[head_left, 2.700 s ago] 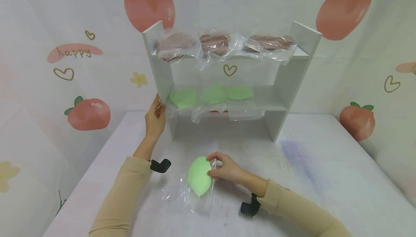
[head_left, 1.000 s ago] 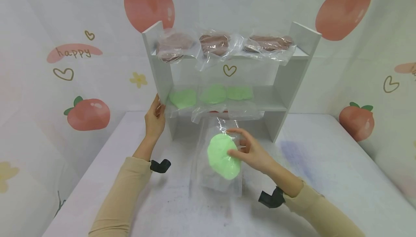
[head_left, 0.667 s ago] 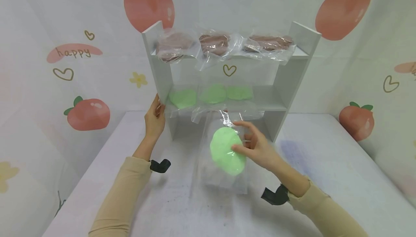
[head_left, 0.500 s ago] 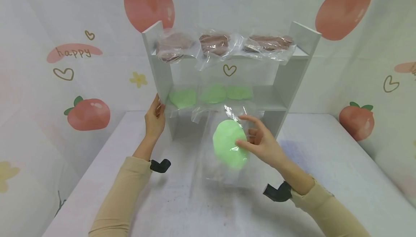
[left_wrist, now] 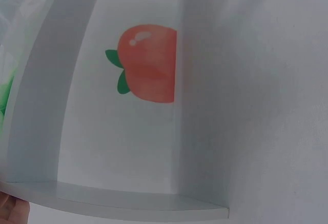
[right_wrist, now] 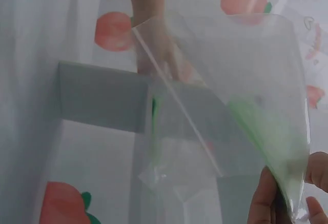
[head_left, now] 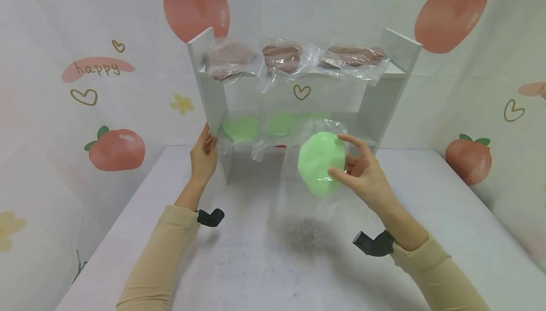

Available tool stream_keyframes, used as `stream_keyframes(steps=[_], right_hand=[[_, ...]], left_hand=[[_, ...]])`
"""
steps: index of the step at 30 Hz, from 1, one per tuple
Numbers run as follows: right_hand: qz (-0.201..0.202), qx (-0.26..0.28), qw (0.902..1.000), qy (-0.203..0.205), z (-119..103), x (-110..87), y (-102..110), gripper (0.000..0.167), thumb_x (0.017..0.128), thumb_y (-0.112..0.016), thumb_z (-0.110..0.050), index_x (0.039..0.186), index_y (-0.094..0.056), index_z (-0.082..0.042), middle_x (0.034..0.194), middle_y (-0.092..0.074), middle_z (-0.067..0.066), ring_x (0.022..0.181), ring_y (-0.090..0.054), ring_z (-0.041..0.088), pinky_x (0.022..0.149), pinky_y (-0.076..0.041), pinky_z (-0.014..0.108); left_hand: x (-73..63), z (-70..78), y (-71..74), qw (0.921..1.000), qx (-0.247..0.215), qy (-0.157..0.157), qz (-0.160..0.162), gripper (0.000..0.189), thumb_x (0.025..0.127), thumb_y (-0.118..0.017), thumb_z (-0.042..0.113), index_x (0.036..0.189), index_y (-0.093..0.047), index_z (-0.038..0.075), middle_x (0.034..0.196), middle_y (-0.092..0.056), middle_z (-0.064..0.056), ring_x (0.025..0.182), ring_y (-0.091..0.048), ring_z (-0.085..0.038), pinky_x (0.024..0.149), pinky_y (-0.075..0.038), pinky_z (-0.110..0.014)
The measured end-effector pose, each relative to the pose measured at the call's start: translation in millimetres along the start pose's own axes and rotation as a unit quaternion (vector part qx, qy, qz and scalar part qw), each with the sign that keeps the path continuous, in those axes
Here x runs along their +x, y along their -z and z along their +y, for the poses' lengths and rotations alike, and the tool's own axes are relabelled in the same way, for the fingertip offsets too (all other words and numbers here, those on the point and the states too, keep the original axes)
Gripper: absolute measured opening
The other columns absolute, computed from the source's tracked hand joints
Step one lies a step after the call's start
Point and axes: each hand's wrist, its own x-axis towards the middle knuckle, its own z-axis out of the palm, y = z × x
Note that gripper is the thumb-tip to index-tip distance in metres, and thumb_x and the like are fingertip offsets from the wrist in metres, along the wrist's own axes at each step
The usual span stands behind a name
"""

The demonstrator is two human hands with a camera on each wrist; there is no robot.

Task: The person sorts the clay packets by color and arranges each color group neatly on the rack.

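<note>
My right hand (head_left: 364, 171) pinches a clear plastic bag (head_left: 294, 190) holding a flat, round pale-green dough-like piece (head_left: 321, 161). It is raised before the white shelf unit (head_left: 386, 97), level with the middle shelf's right half. Thumb and fingers close on the bag's right edge, as the right wrist view's bag (right_wrist: 246, 55) also shows. My left hand (head_left: 204, 159) grips the front of the unit's left side panel; the left wrist view shows only fingers (left_wrist: 13, 211) outside it. On the middle shelf lie bagged green pieces (head_left: 241, 129), the rightmost partly hidden by the held bag.
Three clear bags with brown contents, the middle one (head_left: 281, 59) the smallest, sit on the top shelf. The unit stands on a white table (head_left: 239, 273) before a fruit-print cloth backdrop (head_left: 128, 12). The middle shelf's right end (head_left: 360, 128) is bare.
My right hand has lifted the bag of green dough-like material from the table and carried it up, rightward and toward the shelf. My left hand has stayed on the side panel.
</note>
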Motion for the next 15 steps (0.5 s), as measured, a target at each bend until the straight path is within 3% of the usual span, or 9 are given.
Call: stream_keyframes(steps=[6, 15], right_hand=[[0.053, 0.020, 0.9984, -0.006, -11.3, -0.5, 11.8, 0.066, 0.084, -0.060, 0.009, 0.136, -0.035, -0.023, 0.086, -0.068, -0.004, 0.080, -0.067, 0.006, 0.071, -0.056, 0.016], [0.076, 0.075, 0.9942, 0.015, -13.6, 0.9, 23.9, 0.063, 0.086, -0.055, 0.012, 0.135, -0.035, -0.023, 0.095, -0.064, -0.001, 0.091, -0.064, 0.007, 0.080, -0.055, 0.016]], left_hand=[[0.1, -0.2, -0.2, 1.0000, 0.004, -0.001, 0.001, 0.049, 0.096, -0.047, 0.004, 0.143, -0.038, 0.014, 0.134, -0.052, -0.022, 0.118, -0.056, -0.035, 0.096, -0.048, -0.046], [-0.6, 1.1, 0.2, 1.0000, -0.004, 0.002, 0.000, 0.049, 0.096, -0.047, 0.003, 0.143, -0.038, 0.013, 0.134, -0.052, -0.023, 0.119, -0.055, -0.036, 0.097, -0.048, -0.045]])
